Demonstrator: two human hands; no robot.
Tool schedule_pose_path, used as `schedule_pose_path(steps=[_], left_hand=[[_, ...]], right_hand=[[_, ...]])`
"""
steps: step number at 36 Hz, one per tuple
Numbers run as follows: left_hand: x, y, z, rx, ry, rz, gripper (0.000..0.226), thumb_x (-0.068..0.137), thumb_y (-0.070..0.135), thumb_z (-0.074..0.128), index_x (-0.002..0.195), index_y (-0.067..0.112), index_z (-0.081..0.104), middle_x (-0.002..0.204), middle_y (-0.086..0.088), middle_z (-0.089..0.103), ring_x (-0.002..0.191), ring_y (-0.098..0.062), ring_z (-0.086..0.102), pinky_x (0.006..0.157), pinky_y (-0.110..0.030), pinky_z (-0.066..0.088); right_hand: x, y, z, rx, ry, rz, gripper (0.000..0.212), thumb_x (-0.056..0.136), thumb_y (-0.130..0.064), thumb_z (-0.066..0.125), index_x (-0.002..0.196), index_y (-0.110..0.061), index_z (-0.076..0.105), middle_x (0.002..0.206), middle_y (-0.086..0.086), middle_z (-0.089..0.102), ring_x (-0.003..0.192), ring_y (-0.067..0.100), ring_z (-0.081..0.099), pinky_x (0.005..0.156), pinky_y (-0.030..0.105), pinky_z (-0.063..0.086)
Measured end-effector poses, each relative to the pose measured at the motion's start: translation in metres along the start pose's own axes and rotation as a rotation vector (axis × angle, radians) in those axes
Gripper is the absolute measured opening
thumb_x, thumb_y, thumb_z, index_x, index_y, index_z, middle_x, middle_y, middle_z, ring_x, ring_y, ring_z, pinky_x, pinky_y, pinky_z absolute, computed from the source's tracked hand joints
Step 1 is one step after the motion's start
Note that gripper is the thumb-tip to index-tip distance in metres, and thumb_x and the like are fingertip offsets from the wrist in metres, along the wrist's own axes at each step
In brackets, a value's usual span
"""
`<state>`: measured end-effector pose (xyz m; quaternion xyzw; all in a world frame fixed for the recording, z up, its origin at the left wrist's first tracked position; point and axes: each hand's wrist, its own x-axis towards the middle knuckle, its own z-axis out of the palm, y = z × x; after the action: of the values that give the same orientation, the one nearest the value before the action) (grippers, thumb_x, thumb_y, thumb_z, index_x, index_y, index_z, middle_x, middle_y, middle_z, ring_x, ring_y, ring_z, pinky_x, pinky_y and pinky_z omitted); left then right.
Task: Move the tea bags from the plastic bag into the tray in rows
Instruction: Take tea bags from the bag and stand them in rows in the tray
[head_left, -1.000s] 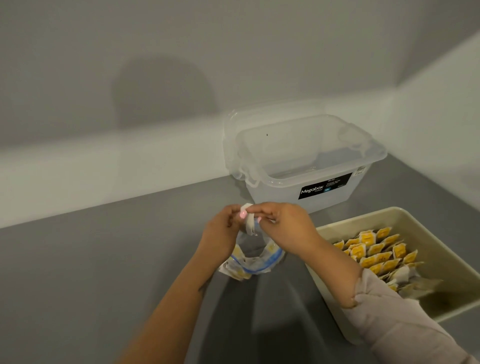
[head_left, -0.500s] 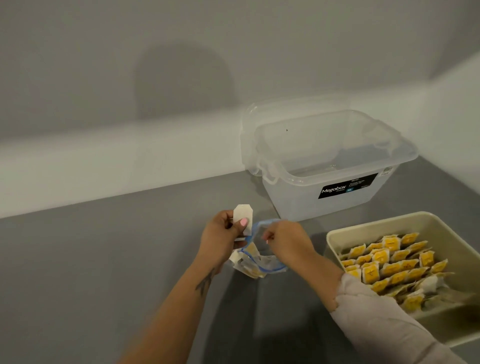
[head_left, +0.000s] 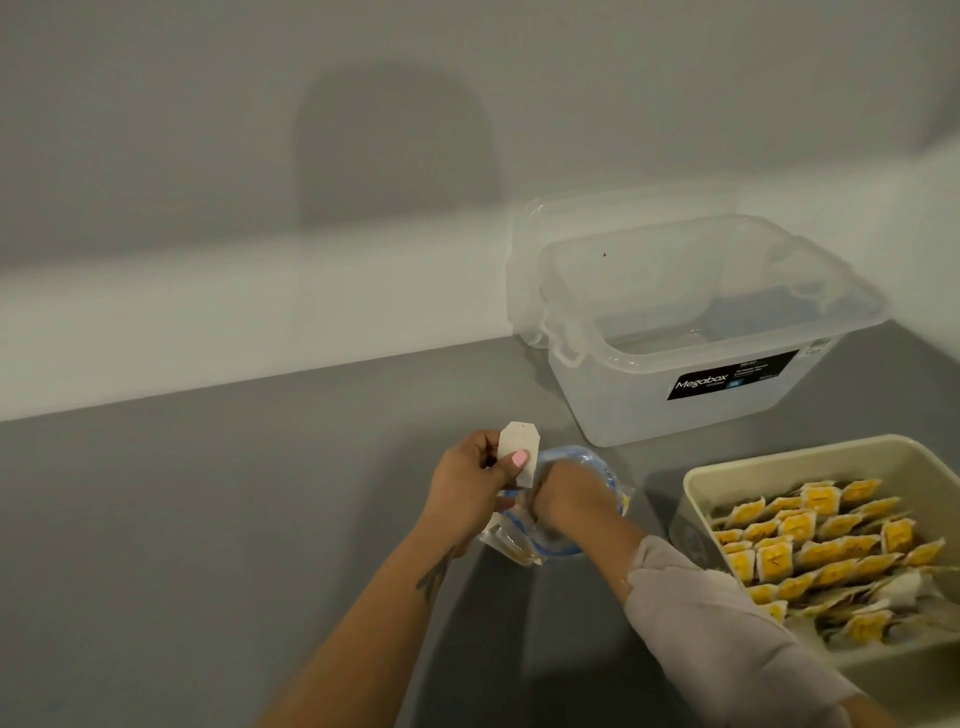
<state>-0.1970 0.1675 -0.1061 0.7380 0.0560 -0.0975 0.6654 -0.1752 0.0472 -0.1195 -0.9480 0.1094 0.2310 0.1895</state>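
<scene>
A clear plastic bag (head_left: 597, 465) with a blue rim lies on the grey counter, a few tea bags still inside. My left hand (head_left: 470, 488) pinches a white tea bag (head_left: 517, 449) upright between thumb and fingers, just left of the bag's mouth. My right hand (head_left: 563, 499) reaches down into the bag's opening; its fingers are hidden inside. To the right stands the beige tray (head_left: 779, 462), holding several rows of yellow-labelled tea bags (head_left: 810, 540).
A clear Megabox storage box (head_left: 691, 395) stands open behind the tray, against the white wall. The grey counter (head_left: 208, 545) stretches to the left. A pale sleeve covers my right forearm (head_left: 711, 618), close to the tray's near-left corner.
The two hands came apart; my left hand kept the white tea bag beside the bag's mouth. My right hand went from the bag's rim down into the bag.
</scene>
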Motion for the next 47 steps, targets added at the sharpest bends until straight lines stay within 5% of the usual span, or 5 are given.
schedule_pose_path(steps=[19,25,31,36,47], left_hand=[[-0.002,0.004,0.004,0.141,0.005,0.030,0.016,0.089,0.021,0.064,0.104,0.020,0.062,0.100,0.000,0.070,0.093,-0.016,0.067,0.087,-0.040,0.055],[-0.004,0.004,0.003,0.168,0.010,0.023,0.017,0.088,0.023,0.064,0.105,0.021,0.061,0.102,-0.001,0.070,0.094,-0.018,0.067,0.088,-0.041,0.055],[-0.003,0.006,0.006,0.221,0.026,0.027,0.013,0.090,0.025,0.062,0.101,0.022,0.058,0.096,0.004,0.067,0.090,-0.015,0.066,0.083,-0.032,0.055],[-0.004,0.009,0.008,0.236,0.033,0.026,0.014,0.090,0.024,0.062,0.102,0.019,0.059,0.096,0.002,0.067,0.088,-0.016,0.066,0.079,-0.029,0.055],[-0.003,0.009,0.010,0.248,0.098,0.013,0.017,0.093,0.024,0.057,0.106,0.013,0.059,0.093,0.000,0.068,0.083,-0.014,0.066,0.079,-0.035,0.057]], right_hand=[[0.005,0.011,0.007,0.050,-0.029,-0.032,0.031,0.090,-0.035,0.059,0.115,-0.018,0.060,0.112,0.006,0.062,0.097,0.019,0.056,0.095,0.029,0.045],[0.011,0.001,-0.001,0.190,-0.049,0.109,0.029,0.088,-0.046,0.060,0.090,-0.018,0.056,0.075,0.001,0.053,0.079,0.013,0.054,0.082,0.024,0.044],[0.002,0.013,-0.002,0.016,0.004,-0.069,0.038,0.084,-0.038,0.069,0.117,-0.021,0.061,0.108,0.002,0.063,0.095,0.016,0.058,0.095,0.029,0.048],[-0.023,0.028,-0.012,0.016,0.195,-0.395,0.023,0.086,-0.026,0.065,0.109,-0.021,0.066,0.103,-0.003,0.066,0.083,0.014,0.058,0.080,0.021,0.047],[-0.025,0.045,-0.025,0.176,0.186,-0.327,0.004,0.084,-0.028,0.070,0.086,-0.025,0.068,0.078,-0.007,0.060,0.074,0.012,0.058,0.068,0.021,0.047]])
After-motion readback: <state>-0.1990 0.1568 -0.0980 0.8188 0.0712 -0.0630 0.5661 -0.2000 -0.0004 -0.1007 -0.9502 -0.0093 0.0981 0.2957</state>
